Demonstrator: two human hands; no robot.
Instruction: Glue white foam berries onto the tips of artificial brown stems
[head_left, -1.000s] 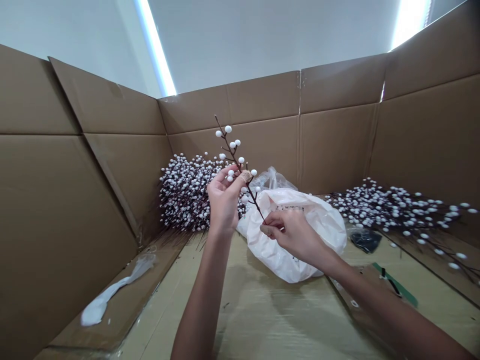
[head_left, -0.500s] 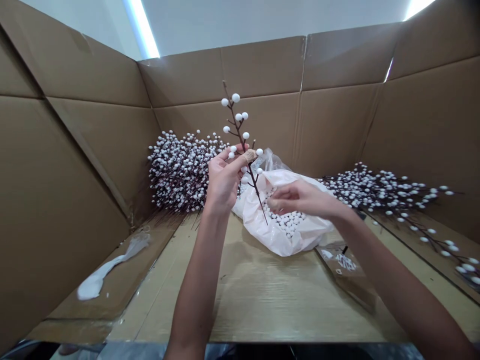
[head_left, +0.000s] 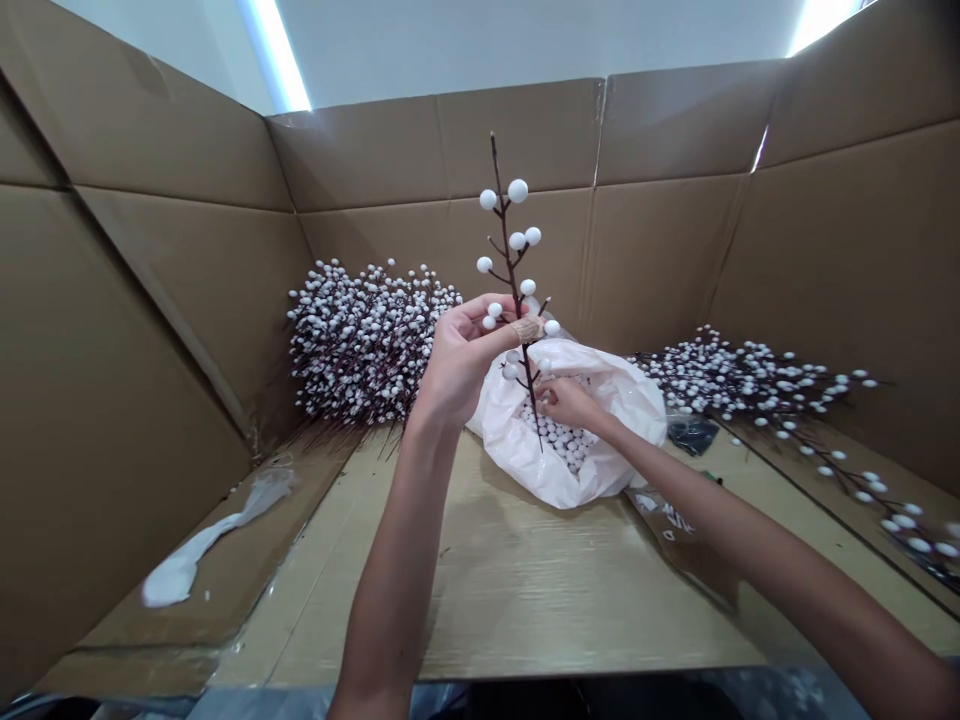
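The left hand point(head_left: 465, 372) has its grip clamped on an upright artificial berry stem point(head_left: 511, 250) above a white plastic bag point(head_left: 577, 472); the right hand point(head_left: 568, 402) curls at the bag's mouth, just beside the stem's lower end, its grip unclear; loose white berries point(head_left: 561, 442) lie inside the bag; one stem pile point(head_left: 364, 345) stands left of the bag, another stem pile point(head_left: 750, 378) right of it.

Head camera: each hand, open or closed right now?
Left hand: closed, holding the white-berry stem.
Right hand: curled by the stem; grip cannot be told.
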